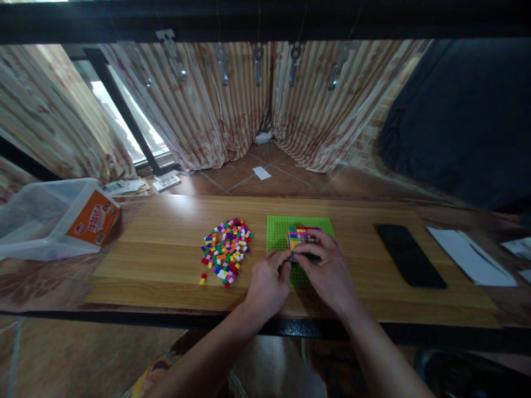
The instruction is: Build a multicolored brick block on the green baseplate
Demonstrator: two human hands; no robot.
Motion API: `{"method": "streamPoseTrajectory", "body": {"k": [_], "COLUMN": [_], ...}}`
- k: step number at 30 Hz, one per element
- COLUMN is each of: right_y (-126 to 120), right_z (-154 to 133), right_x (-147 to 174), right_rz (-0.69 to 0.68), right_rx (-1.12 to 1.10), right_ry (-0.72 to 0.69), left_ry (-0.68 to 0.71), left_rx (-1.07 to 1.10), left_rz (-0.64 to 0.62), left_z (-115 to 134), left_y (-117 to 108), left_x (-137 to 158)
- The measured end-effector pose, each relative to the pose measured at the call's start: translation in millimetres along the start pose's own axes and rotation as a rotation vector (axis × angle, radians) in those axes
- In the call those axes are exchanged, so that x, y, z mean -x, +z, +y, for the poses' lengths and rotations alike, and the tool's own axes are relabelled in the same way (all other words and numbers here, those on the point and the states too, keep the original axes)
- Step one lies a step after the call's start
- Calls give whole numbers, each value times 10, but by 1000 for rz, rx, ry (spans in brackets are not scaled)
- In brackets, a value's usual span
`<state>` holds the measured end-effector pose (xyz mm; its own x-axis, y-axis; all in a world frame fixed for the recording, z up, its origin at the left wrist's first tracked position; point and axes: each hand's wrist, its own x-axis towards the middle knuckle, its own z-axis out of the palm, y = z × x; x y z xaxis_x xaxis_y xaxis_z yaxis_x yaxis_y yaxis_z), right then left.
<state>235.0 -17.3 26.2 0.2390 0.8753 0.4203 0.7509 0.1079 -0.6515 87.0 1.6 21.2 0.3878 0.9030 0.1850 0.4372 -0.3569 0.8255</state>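
Observation:
A green studded baseplate (276,224) lies on the wooden board in front of me, carrying a block built of many-coloured toy bricks (299,234). At the block's near left corner, my left hand (269,279) is closed, thumb and forefinger pinched together. Whatever sits between those fingertips is too small to make out. My right hand (327,265) curves over the block's right side, with its fingers and thumb closed on it and hiding part of it. Left of the baseplate is a loose pile of small coloured bricks (226,249).
A dark phone-like slab (410,255) lies on the board (166,249) to the right, beside white papers (468,257). At the far left stands a clear plastic bin (37,215) with an orange label. Metal hooks (258,63) hang from a dark bar overhead.

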Motion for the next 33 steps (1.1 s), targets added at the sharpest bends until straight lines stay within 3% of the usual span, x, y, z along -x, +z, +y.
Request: {"method": "streamPoseTrajectory", "body": {"k": [7,14,33], "right_y": [2,-19,40], "right_z": [-18,-9,15], "right_x": [-8,-19,-20], "right_rz": [15,11,57], "right_rx": [6,-45,-46], "right_ry": [47,63,78], "left_ry": [28,71,52], "left_rx": [-297,-449,-567], "left_rz": [-46,-71,-148], "left_z": [31,46,134], "left_y": [78,98,127], "left_x": [61,85,111]}}
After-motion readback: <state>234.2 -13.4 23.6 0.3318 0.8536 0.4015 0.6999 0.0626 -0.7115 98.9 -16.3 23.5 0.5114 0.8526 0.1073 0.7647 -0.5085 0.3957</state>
